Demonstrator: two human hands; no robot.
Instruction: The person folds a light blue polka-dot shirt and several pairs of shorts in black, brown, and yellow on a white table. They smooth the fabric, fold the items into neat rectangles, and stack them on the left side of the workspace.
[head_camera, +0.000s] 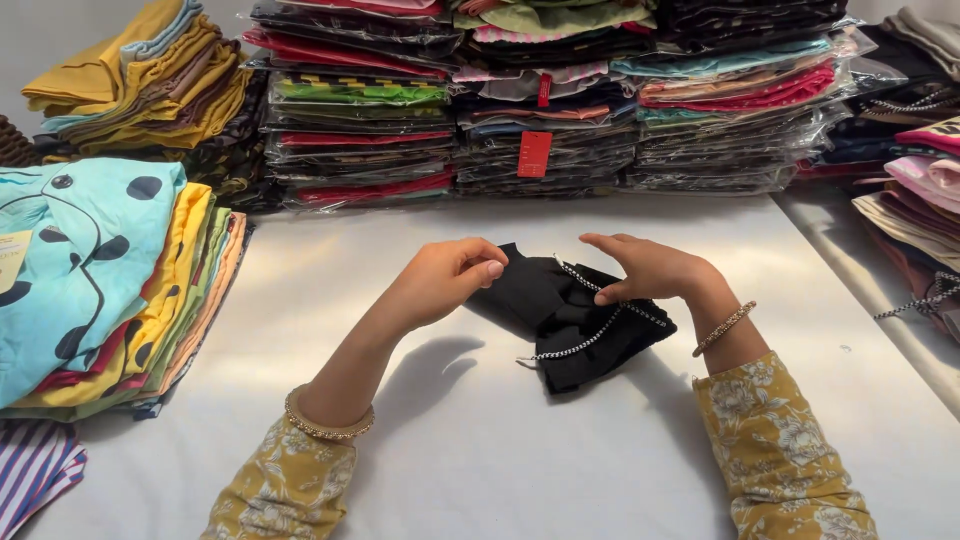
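Black garment (570, 315) | left hand (440, 282) pinching | right hand (650, 268) pinching | table (500, 440)

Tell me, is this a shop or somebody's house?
Probably a clothes shop or its stockroom. Stacks of bagged clothes line the back of the white table, folded shirts are piled at the side, and both hands hold a black garment.

You have two hands in view, the left hand (440, 280) and the right hand (650, 268); one black garment (575, 318) with one black-and-white drawstring (585, 343); three bagged clothing stacks (545, 95) behind; two bangles (328, 420).
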